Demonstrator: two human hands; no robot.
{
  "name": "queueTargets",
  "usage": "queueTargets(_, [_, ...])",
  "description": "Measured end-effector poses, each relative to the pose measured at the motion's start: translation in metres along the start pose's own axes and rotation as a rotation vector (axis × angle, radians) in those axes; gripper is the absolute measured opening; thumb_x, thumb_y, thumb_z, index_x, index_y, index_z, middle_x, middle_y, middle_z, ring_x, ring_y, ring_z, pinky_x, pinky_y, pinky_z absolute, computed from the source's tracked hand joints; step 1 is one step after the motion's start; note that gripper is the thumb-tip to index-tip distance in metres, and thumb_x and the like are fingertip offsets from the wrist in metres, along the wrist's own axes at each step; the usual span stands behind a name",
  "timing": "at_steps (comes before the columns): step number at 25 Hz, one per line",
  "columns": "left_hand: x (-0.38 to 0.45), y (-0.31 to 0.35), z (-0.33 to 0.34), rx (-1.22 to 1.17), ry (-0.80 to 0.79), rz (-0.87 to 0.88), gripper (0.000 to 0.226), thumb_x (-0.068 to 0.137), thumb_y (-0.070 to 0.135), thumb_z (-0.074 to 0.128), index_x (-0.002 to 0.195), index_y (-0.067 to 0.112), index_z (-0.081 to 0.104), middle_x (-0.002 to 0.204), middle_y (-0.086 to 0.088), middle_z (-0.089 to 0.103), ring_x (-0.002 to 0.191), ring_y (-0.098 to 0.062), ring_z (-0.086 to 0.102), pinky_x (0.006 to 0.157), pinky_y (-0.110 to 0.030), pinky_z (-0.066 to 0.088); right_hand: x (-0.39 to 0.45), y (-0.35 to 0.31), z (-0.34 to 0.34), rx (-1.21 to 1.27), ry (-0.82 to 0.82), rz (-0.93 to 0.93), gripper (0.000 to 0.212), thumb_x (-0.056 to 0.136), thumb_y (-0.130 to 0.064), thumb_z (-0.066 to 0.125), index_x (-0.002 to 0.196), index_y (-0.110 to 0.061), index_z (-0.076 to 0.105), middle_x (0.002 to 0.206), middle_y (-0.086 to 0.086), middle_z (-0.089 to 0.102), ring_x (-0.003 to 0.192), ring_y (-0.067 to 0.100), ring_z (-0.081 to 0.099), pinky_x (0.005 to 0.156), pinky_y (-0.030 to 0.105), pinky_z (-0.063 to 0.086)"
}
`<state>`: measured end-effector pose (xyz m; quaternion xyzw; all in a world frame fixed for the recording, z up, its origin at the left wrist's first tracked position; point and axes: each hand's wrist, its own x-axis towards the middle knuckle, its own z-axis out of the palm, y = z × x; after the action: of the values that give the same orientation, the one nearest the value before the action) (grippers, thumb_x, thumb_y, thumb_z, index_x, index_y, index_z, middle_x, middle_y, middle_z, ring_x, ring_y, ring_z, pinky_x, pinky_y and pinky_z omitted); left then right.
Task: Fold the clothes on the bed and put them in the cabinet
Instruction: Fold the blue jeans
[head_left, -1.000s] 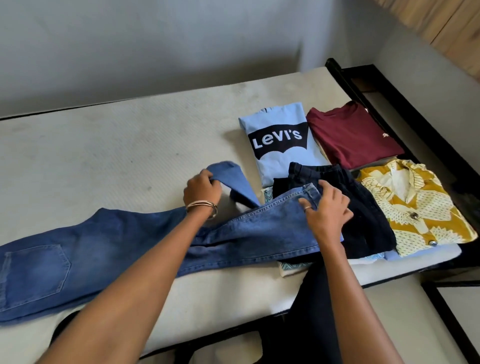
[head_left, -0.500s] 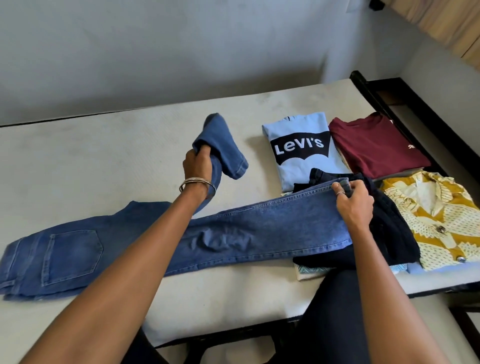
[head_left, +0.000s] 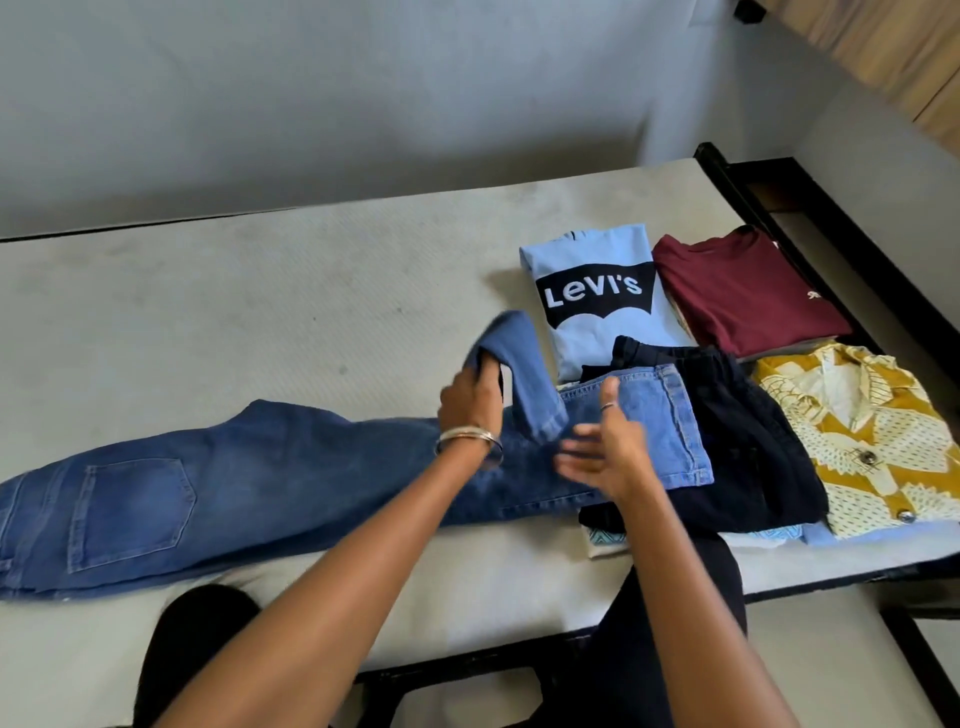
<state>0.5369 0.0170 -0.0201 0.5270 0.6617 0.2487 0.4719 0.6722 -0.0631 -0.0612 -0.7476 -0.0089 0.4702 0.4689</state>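
My left hand (head_left: 470, 397) fingers clamp the long blue denim jeans (head_left: 260, 483) leg; right hand (head_left: 605, 457) fingers spread apart just above it.

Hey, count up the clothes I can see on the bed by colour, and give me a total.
Blue: 2, the jeans and the light blue Levi's shirt
Maroon: 1, the folded shirt
Dark navy or black: 1, the folded garment
Yellow patterned: 1, the buttoned shirt
Total: 5, not counting pieces half hidden underneath.

soft daylight, gentle shadows, wide-angle bending at edges, slight motion blur
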Motion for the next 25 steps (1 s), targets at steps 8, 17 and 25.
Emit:
queueTargets(8, [-0.012,-0.057,0.000,0.174,-0.207,0.546,0.042,0.079,0.062,0.036,0.064,0.024,0.045,0.065,0.000,0.052,0.071,-0.031,0.053,0.060,-0.031,0.033,0.004,-0.015,0.005,0.805,-0.195,-0.163,0.058,0.075,-0.003,0.072,0.131,-0.003,0.058,0.103,0.011,0.070,0.082,0.022,0.070,0.063,0.033,0.059])
queueTargets(17, [0.009,-0.165,-0.015,0.727,-0.185,0.480,0.033,0.084,0.020,0.070,0.116,0.016,0.063,0.111,-0.010,0.052,0.102,-0.031,0.052,0.082,-0.043,0.049,0.040,0.004,-0.116,-0.468,0.473,-0.331,0.056,0.083,-0.010,0.076,0.134,-0.012,0.053,0.117,0.014,0.062,0.115,0.032,0.055,0.096,0.048,0.043])
queueTargets(25, [0.033,-0.199,-0.051,0.990,-0.324,-0.017,0.098,0.088,0.034,0.066,0.148,0.046,-0.010,0.159,0.012,-0.018,0.149,-0.023,-0.004,0.103,-0.065,0.034,-0.006,0.070,0.050,-1.143,0.109,-1.208,0.050,0.082,-0.024,0.074,0.129,-0.014,0.057,0.140,0.018,0.049,0.130,0.036,0.040,0.097,0.054,0.043])
